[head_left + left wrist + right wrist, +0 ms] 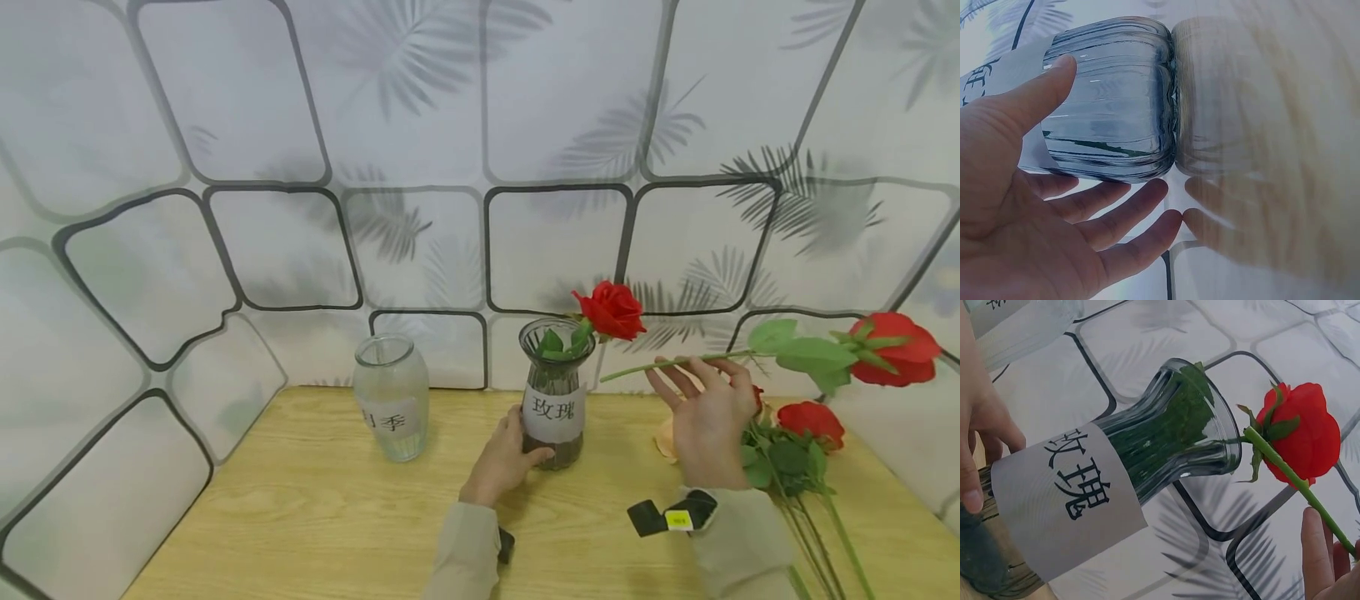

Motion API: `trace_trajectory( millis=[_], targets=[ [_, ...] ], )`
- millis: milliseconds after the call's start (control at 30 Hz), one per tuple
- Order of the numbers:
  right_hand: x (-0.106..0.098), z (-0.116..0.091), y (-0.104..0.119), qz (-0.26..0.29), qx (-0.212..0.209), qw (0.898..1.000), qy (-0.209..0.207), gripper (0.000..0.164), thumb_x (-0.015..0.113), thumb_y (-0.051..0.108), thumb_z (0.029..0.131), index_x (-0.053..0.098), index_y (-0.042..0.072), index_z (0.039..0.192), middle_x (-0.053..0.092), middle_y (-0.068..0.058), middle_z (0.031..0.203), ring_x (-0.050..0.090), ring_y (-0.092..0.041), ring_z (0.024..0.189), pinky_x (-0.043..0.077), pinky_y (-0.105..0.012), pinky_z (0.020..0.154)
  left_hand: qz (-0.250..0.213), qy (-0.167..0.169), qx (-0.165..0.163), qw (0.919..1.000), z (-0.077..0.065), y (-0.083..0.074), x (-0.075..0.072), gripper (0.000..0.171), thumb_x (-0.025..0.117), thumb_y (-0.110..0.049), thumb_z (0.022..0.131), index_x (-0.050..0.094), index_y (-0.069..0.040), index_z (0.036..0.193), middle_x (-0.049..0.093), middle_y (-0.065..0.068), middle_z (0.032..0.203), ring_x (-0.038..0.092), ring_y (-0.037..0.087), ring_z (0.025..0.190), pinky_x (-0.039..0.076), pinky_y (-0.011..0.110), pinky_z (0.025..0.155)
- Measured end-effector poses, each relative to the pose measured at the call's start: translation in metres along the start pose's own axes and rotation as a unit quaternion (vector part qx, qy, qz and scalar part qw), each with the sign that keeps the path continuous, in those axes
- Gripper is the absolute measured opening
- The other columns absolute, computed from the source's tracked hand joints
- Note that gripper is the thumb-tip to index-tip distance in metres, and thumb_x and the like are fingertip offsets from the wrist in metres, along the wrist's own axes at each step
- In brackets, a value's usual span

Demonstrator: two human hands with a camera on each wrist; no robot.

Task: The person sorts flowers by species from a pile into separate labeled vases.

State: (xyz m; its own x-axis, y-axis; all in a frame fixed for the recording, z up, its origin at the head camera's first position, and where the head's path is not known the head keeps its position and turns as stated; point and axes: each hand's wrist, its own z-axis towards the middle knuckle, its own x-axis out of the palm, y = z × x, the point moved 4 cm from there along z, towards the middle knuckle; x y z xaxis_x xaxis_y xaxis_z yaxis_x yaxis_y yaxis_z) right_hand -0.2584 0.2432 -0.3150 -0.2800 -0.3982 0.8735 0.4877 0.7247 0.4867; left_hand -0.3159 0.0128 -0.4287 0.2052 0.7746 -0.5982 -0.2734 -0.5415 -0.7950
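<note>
My left hand (502, 460) holds the lower side of a dark ribbed glass vase (553, 417) with a white paper label. In the left wrist view, the thumb lies on the glass (1107, 103) and the fingers reach round its other side. One red rose (612, 310) stands in this vase, its bloom leaning right over the rim. To the right, my right hand (712, 417) pinches the stem of another red rose (896, 350), held nearly level with its bloom to the right. The right wrist view shows its green stem end (1279, 461) in front of the first bloom.
A clear glass vase (392, 400) with a white label stands to the left. On the table's right lie several roses with long stems, including a red one (810, 423); a peach bloom (664, 440) is partly hidden behind my right hand. A patterned wall backs the wooden table (315, 517).
</note>
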Motion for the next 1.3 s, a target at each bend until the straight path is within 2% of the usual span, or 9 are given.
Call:
trace_trajectory(
  millis=[400, 500, 633, 800, 900, 1000, 1100, 1200, 1300],
  targets=[
    [0.019, 0.001, -0.011, -0.051, -0.03, 0.998, 0.015, 0.017, 0.056, -0.007, 0.099, 0.043, 0.003, 0.096, 0.062, -0.016, 0.102, 0.074, -0.032, 0.069, 0.062, -0.048, 0.065, -0.006, 0.002, -0.001, 1.0, 0.001, -0.001, 0.0, 0.083, 0.073, -0.026, 0.095, 0.025, 0.006, 0.155, 0.036, 0.03, 0.153, 0.04, 0.042, 0.141, 0.033, 0.054, 0.115],
    [0.024, 0.001, -0.014, -0.069, -0.043, 0.996, 0.033, 0.016, 0.053, -0.006, 0.101, 0.041, 0.003, 0.096, 0.06, -0.015, 0.096, 0.074, -0.031, 0.069, 0.061, -0.049, 0.067, -0.007, 0.001, -0.003, 1.0, 0.0, 0.0, 0.0, 0.083, 0.074, -0.026, 0.095, 0.025, 0.006, 0.155, 0.036, 0.03, 0.153, 0.04, 0.042, 0.14, 0.034, 0.054, 0.114],
    [0.027, 0.002, -0.019, -0.111, -0.062, 0.991, 0.047, 0.017, 0.053, -0.006, 0.101, 0.04, 0.004, 0.096, 0.055, -0.014, 0.089, 0.073, -0.029, 0.07, 0.061, -0.047, 0.067, -0.003, 0.001, -0.001, 1.0, 0.001, 0.0, 0.0, 0.085, 0.074, -0.027, 0.095, 0.025, 0.006, 0.155, 0.036, 0.03, 0.153, 0.041, 0.043, 0.14, 0.035, 0.054, 0.113],
    [0.033, 0.003, -0.026, -0.159, -0.085, 0.982, 0.063, 0.019, 0.056, -0.004, 0.101, 0.04, 0.004, 0.093, 0.058, -0.015, 0.092, 0.074, -0.026, 0.072, 0.061, -0.044, 0.063, -0.004, 0.002, -0.002, 1.0, 0.001, 0.001, 0.0, 0.085, 0.074, -0.027, 0.095, 0.025, 0.007, 0.155, 0.036, 0.031, 0.153, 0.041, 0.043, 0.139, 0.035, 0.055, 0.113],
    [0.038, 0.004, -0.031, -0.197, -0.103, 0.971, 0.083, 0.019, 0.056, -0.003, 0.101, 0.041, 0.004, 0.092, 0.061, -0.015, 0.092, 0.075, -0.024, 0.072, 0.061, -0.042, 0.062, -0.006, 0.003, -0.005, 1.0, 0.001, 0.0, -0.001, 0.084, 0.074, -0.027, 0.095, 0.025, 0.006, 0.155, 0.036, 0.03, 0.153, 0.041, 0.043, 0.14, 0.035, 0.054, 0.113],
    [0.044, 0.003, -0.037, -0.257, -0.125, 0.953, 0.101, 0.016, 0.058, -0.003, 0.1, 0.045, 0.003, 0.094, 0.063, -0.011, 0.089, 0.074, -0.019, 0.069, 0.061, -0.038, 0.063, -0.006, 0.003, -0.006, 1.0, 0.001, 0.0, -0.001, 0.084, 0.074, -0.027, 0.095, 0.025, 0.006, 0.155, 0.036, 0.03, 0.153, 0.041, 0.043, 0.14, 0.035, 0.054, 0.113],
    [0.049, 0.003, -0.041, -0.329, -0.151, 0.926, 0.11, 0.014, 0.061, -0.005, 0.098, 0.048, 0.003, 0.098, 0.063, -0.006, 0.084, 0.071, -0.011, 0.066, 0.061, -0.03, 0.065, -0.007, 0.004, -0.005, 1.0, 0.001, 0.0, -0.001, 0.084, 0.074, -0.026, 0.095, 0.025, 0.006, 0.155, 0.037, 0.03, 0.152, 0.041, 0.042, 0.14, 0.035, 0.054, 0.113],
    [0.053, 0.004, -0.045, -0.409, -0.165, 0.89, 0.114, 0.013, 0.062, -0.007, 0.097, 0.052, 0.0, 0.1, 0.062, -0.005, 0.082, 0.067, -0.006, 0.066, 0.059, -0.022, 0.068, -0.008, 0.005, -0.004, 0.9999, 0.001, 0.0, 0.0, 0.084, 0.074, -0.027, 0.095, 0.025, 0.006, 0.155, 0.037, 0.03, 0.152, 0.041, 0.042, 0.14, 0.036, 0.053, 0.113],
    [0.057, 0.006, -0.047, -0.497, -0.189, 0.838, 0.123, 0.009, 0.063, -0.007, 0.094, 0.056, -0.002, 0.1, 0.063, -0.007, 0.081, 0.061, -0.004, 0.067, 0.053, -0.016, 0.065, -0.008, 0.006, -0.003, 0.9999, 0.002, 0.0, 0.0, 0.083, 0.074, -0.027, 0.095, 0.026, 0.005, 0.155, 0.038, 0.029, 0.152, 0.041, 0.041, 0.14, 0.036, 0.053, 0.114]
  ],
)
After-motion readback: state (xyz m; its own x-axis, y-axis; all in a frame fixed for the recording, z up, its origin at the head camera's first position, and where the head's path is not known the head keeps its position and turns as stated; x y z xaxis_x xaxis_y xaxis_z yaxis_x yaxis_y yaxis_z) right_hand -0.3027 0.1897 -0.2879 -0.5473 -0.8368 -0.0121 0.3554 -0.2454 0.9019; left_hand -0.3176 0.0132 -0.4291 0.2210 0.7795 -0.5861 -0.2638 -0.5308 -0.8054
